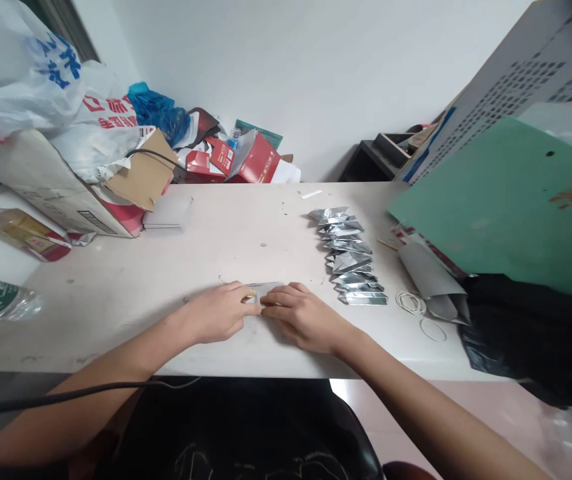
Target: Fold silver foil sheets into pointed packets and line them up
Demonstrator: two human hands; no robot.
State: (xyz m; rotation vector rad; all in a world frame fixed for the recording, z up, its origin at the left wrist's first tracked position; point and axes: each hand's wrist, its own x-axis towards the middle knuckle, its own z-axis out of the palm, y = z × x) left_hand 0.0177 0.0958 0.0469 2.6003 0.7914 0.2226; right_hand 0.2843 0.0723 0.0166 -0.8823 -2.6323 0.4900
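Left of the foil packet row (349, 257), left hand (221, 312) and right hand (303, 317) pressed together on a silver sheet (265, 289). Could crease crookedly (fingertips uneven).

Blue and red characters on the white plastic bags (41, 80), perhaps Chinese, unreadable.

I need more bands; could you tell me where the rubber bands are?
The rubber bands lie on the table's right side, between the foil packet row and grey folded paper.
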